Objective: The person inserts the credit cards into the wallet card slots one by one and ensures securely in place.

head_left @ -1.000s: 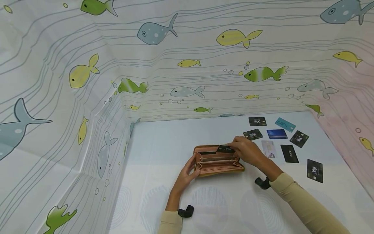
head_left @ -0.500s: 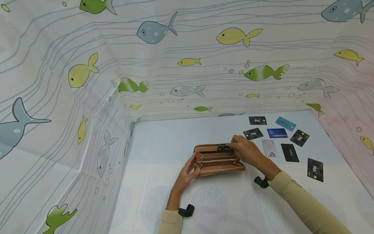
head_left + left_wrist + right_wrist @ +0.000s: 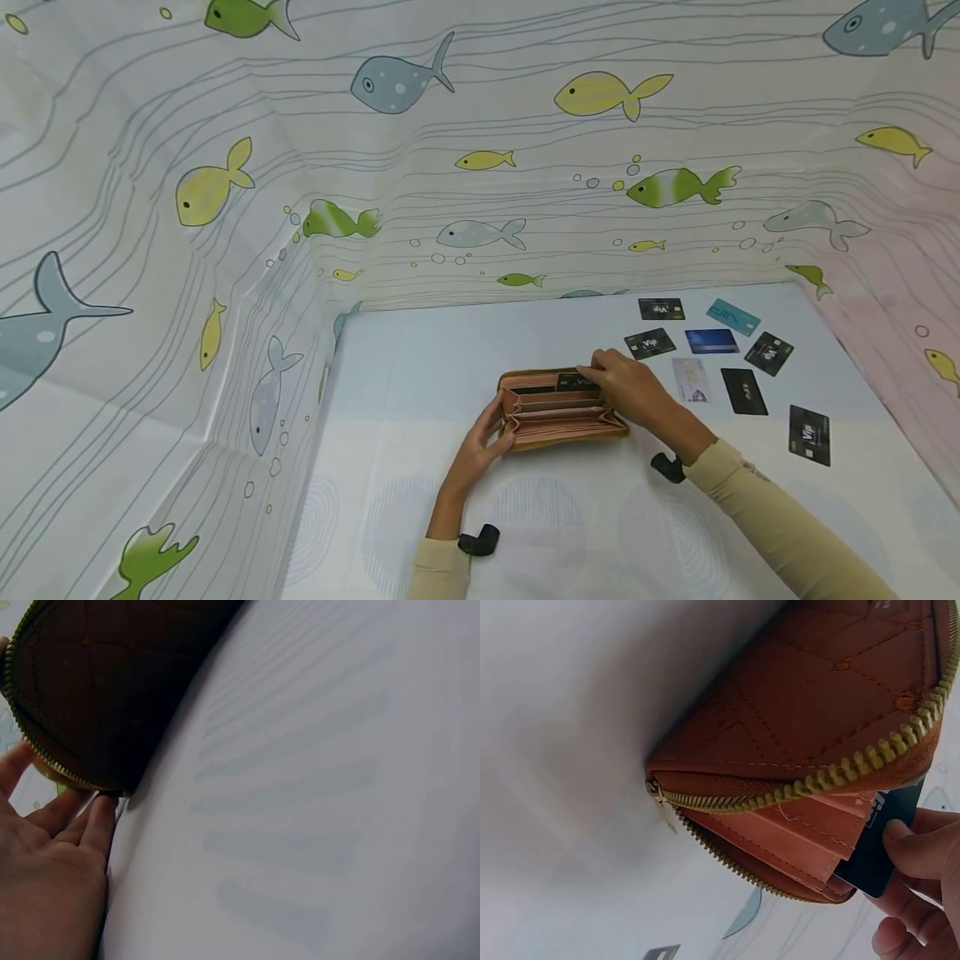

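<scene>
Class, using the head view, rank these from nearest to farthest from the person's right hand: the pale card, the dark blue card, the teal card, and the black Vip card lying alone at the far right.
From the right hand:
1. Pale card, just right of the hand.
2. Dark blue card, behind the pale one.
3. Teal card, far back right.
4. Lone black Vip card, far right, toward the table's near side.

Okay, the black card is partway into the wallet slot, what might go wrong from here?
The black card is only partly in, pinched by the right hand; it may catch on the slot edge or slip into the wrong pocket. The left hand holds just one end of the open wallet, so a push might slide or shut it. The right sleeve lies close to the loose cards and might brush them.
</scene>
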Available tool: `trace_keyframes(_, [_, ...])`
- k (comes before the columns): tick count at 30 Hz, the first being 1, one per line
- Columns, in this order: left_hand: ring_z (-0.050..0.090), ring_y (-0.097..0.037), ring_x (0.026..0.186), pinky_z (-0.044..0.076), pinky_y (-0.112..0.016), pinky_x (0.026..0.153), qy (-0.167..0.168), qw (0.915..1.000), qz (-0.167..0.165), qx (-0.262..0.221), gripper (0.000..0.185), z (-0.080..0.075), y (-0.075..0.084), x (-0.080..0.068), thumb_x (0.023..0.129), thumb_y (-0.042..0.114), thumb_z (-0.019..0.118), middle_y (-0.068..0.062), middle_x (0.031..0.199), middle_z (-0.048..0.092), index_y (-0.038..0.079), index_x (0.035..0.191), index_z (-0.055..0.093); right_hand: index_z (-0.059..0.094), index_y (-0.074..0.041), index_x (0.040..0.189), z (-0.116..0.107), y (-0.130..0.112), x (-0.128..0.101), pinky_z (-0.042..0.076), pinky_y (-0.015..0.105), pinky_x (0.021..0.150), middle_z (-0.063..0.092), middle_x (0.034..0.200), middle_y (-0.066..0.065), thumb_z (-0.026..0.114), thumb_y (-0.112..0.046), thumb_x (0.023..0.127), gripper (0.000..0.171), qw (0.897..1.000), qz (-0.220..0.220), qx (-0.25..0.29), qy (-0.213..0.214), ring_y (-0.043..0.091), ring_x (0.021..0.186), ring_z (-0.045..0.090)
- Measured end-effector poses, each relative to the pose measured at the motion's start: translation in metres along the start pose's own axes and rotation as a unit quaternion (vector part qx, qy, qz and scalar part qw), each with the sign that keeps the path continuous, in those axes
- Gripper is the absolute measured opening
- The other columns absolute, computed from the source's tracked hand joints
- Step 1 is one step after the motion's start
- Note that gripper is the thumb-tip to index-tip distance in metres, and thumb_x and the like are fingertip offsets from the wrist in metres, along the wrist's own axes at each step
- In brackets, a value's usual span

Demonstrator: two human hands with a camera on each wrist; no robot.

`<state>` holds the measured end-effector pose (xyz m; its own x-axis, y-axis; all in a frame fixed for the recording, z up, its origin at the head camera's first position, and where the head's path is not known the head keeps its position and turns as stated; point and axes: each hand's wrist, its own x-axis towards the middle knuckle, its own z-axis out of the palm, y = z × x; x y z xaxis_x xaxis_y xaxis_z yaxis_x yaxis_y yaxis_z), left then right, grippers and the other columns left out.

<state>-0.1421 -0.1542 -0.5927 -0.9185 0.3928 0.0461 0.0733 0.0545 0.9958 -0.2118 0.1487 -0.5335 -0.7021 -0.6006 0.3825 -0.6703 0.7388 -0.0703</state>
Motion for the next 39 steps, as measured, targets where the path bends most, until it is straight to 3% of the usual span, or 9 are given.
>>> trace_keyframes(5, [0.021, -0.037, 0.152, 0.020, -0.059, 0.122, -0.002, 1.0000, 0.007, 0.007, 0.074, -0.001, -0.003, 0.001, 0.100, 0.010, 0.059, -0.017, 0.166, 0.020, 0.004, 0.160, 0.016, 0.075, -0.009, 0.119, -0.001, -0.001, 0.001, 0.057, 0.027, 0.068, 0.061, 0.094, 0.006, 0.085, 0.009, 0.071, 0.052, 1.000, -0.012, -0.018, 0.003, 0.016, 0.085, 0.060])
trace_keyframes(12, [0.019, -0.035, 0.153, 0.018, -0.058, 0.123, 0.012, 0.9998, 0.013, 0.012, 0.075, -0.002, -0.031, 0.006, 0.100, 0.008, 0.058, -0.014, 0.167, 0.018, 0.013, 0.162, 0.016, 0.075, -0.008, 0.119, -0.001, -0.002, 0.004, 0.057, 0.027, 0.069, 0.060, 0.095, 0.005, 0.084, 0.007, 0.073, 0.049, 0.999, -0.028, -0.038, 0.001, 0.015, 0.084, 0.059])
trace_keyframes(15, [0.021, -0.032, 0.153, 0.020, -0.056, 0.123, 0.019, 0.9996, 0.014, 0.014, 0.074, -0.002, -0.034, 0.006, 0.100, 0.009, 0.058, -0.010, 0.167, 0.019, 0.019, 0.161, 0.018, 0.074, -0.008, 0.119, -0.001, -0.002, 0.005, 0.057, 0.026, 0.068, 0.060, 0.095, 0.005, 0.084, 0.006, 0.074, 0.048, 0.999, -0.032, -0.040, 0.000, 0.014, 0.083, 0.058])
trace_keyframes(19, [0.022, -0.028, 0.153, 0.021, -0.053, 0.124, 0.023, 0.9996, 0.015, 0.013, 0.072, -0.002, -0.035, 0.005, 0.101, 0.014, 0.059, -0.005, 0.167, 0.021, 0.025, 0.161, 0.020, 0.075, -0.009, 0.119, 0.001, -0.002, 0.005, 0.056, 0.027, 0.068, 0.060, 0.095, 0.005, 0.086, 0.004, 0.072, 0.050, 0.999, -0.034, -0.037, 0.003, 0.014, 0.083, 0.057])
trace_keyframes(23, [0.024, -0.030, 0.153, 0.022, -0.054, 0.123, 0.025, 0.9995, 0.017, 0.013, 0.072, 0.000, -0.035, 0.003, 0.101, 0.019, 0.059, -0.007, 0.166, 0.022, 0.024, 0.161, 0.021, 0.075, -0.009, 0.118, 0.007, -0.003, 0.002, 0.058, 0.028, 0.069, 0.060, 0.097, 0.007, 0.090, 0.002, 0.068, 0.054, 0.997, -0.048, -0.052, -0.006, 0.017, 0.084, 0.059])
trace_keyframes(31, [0.022, -0.029, 0.153, 0.020, -0.054, 0.124, 0.017, 0.9998, 0.011, 0.003, 0.073, 0.002, -0.036, 0.002, 0.101, 0.012, 0.058, -0.007, 0.166, 0.022, 0.023, 0.161, 0.019, 0.075, -0.011, 0.115, 0.013, -0.004, -0.002, 0.059, 0.030, 0.066, 0.067, 0.095, 0.005, 0.087, 0.003, 0.070, 0.049, 0.999, -0.021, -0.049, 0.002, 0.018, 0.083, 0.065])
trace_keyframes(35, [0.022, -0.033, 0.153, 0.019, -0.057, 0.124, 0.018, 0.9998, 0.011, 0.006, 0.073, 0.001, -0.031, 0.003, 0.100, 0.007, 0.057, -0.011, 0.166, 0.020, 0.017, 0.161, 0.017, 0.073, -0.013, 0.114, 0.014, -0.003, -0.003, 0.059, 0.031, 0.062, 0.068, 0.094, 0.004, 0.091, -0.002, 0.067, 0.052, 0.998, -0.025, -0.049, 0.019, 0.019, 0.081, 0.067])
trace_keyframes(39, [0.021, -0.040, 0.152, 0.020, -0.061, 0.121, 0.004, 0.9997, 0.021, 0.007, 0.073, 0.001, -0.014, 0.002, 0.100, 0.004, 0.056, -0.019, 0.165, 0.019, 0.004, 0.160, 0.015, 0.073, -0.014, 0.113, 0.015, -0.001, -0.005, 0.057, 0.030, 0.057, 0.066, 0.091, 0.003, 0.089, -0.002, 0.069, 0.048, 0.998, -0.027, -0.043, 0.024, 0.020, 0.082, 0.067])
